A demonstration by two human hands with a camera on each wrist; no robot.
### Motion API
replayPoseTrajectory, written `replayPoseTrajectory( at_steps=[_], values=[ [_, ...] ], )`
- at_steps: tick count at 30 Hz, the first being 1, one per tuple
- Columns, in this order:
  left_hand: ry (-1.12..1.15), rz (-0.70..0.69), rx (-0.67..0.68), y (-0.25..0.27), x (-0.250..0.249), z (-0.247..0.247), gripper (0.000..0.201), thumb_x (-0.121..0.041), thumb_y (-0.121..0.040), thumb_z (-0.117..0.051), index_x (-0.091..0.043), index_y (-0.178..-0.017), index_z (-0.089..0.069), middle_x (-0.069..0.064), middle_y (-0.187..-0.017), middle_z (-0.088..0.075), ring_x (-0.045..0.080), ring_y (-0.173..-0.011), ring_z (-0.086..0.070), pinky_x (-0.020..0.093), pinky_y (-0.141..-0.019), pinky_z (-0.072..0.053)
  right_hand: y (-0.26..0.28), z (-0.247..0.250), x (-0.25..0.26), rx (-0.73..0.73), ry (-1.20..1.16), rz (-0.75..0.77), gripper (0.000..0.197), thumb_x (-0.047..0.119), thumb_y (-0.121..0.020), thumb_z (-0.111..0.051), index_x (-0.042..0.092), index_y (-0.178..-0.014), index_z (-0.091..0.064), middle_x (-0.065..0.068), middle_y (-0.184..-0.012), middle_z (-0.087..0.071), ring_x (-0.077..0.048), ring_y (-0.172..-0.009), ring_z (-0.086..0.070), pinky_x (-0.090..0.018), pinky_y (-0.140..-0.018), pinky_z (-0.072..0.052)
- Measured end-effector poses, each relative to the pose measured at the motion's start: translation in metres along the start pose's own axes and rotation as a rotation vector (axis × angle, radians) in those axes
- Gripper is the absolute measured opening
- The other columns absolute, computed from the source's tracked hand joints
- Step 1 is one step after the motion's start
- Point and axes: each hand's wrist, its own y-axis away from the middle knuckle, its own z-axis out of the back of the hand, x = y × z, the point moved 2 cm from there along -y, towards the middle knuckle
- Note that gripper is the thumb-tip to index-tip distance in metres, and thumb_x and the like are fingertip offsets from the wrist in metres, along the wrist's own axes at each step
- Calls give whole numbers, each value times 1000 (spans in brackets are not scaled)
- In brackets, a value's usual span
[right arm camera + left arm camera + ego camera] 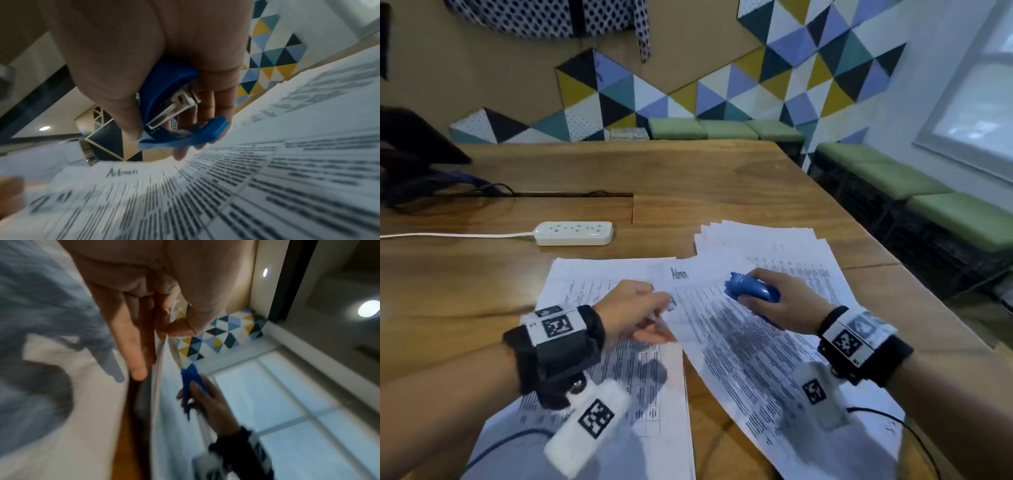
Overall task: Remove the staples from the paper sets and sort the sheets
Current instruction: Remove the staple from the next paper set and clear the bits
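While sheets lie in three places, sorting looks part done:
Left hand (635, 310): pinches the paper set (750, 346) corner, on the table (688, 178).
Right hand (780, 301): grasps the blue stapler (751, 291) above it.
Left: staples, sorting.

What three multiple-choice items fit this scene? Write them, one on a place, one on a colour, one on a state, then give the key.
1. Where does the power strip lie?
A. on the table beyond the papers
B. on a bench
C. under the right hand

2. What colour is the stapler?
A. red
B. blue
C. black

3. What is the left hand doing?
A. resting flat on bare wood
B. gripping the strip's cord
C. pinching the edge of a paper set

Key: 1 A, the strip sits on the table behind the sheets. 2 B, both wrist views show a blue body in the right hand. 3 C, the left wrist view shows thumb and fingers closed on the sheets' edge.
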Motion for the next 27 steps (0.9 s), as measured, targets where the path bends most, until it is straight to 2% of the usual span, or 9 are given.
replayPoseTrajectory(
  at_steps=[3, 6, 11, 14, 16, 19, 21, 23, 27],
  values=[
    [-138, 185, 147, 22, 36, 9, 8, -5, -90, -49, 0, -84, -49, 18, -70, -70, 30, -67, -71, 30, -56, -55, -10, -16, 14, 81, 109, 72, 11, 33, -87, -60, 23, -90, -57, -3, -79, -64, -18, -68, -56, -25, -61, -39],
    [-243, 259, 208, 33, 57, 17, 17, -11, -91, -52, 6, -92, -56, 12, -82, -72, 24, -59, -69, 28, -55, -57, -20, -34, 27, 145, 258, 145, 11, 31, -86, -60, 20, -85, -56, 3, -77, -59, -13, -66, -49, -26, -62, -33],
    [-251, 206, 76, 34, 41, 35, 32, -32, -85, -62, -11, -105, -48, 14, -85, -66, 24, -58, -66, 25, -46, -51, -33, -48, 42, 180, 330, 195, 18, 31, -82, -63, 25, -99, -60, 4, -91, -68, -16, -82, -58, -27, -72, -41],
    [-584, 6, -35, 22, 32, 43, 48, -34, -84, -64, -23, -121, -35, 12, -94, -59, 20, -60, -61, 34, -57, -53, -38, -50, 46, 192, 346, 206, 24, 31, -81, -66, 26, -104, -62, 3, -96, -69, -16, -87, -59, -29, -77, -45],
    [-917, -171, -65, 14, 28, 46, 55, -41, -81, -64, -29, -126, -35, 5, -99, -48, 16, -73, -58, 33, -71, -50, -41, -51, 48, 197, 374, 217, 26, 30, -81, -67, 26, -106, -64, 3, -97, -68, -14, -87, -57, -26, -74, -41],
    [-1116, -305, -2, -4, 27, 43, 64, -51, -78, -63, -36, -135, -36, 1, -107, -35, 17, -98, -42, 31, -85, -42, -43, -53, 48, 214, 390, 230, 28, 28, -81, -68, 24, -108, -66, 2, -98, -68, -14, -87, -57, -21, -71, -31],
    [-1217, -307, 79, -19, 31, 42, 73, -56, -77, -62, -38, -140, -31, 5, -128, -30, 22, -115, -34, 36, -98, -38, -45, -55, 49, 234, 376, 249, 32, 28, -80, -69, 22, -111, -65, 1, -101, -68, -9, -83, -51, -19, -70, -29],
    [-1331, -279, 162, -33, 36, 42, 82, -65, -74, -59, -40, -143, -24, 9, -150, -13, 28, -134, -22, 43, -109, -28, -46, -56, 50, 247, 357, 262, 35, 27, -79, -71, 21, -112, -65, 1, -102, -68, -6, -83, -47, -17, -68, -28],
    [-1440, -216, 287, -48, 43, 43, 96, -84, -61, -43, -52, -141, -1, 5, -156, 15, 29, -143, 11, 60, -113, -5, -50, -58, 51, 273, 332, 252, 37, 27, -75, -74, 21, -111, -67, 10, -89, -59, -5, -82, -47, -5, -67, -29]
  ],
)
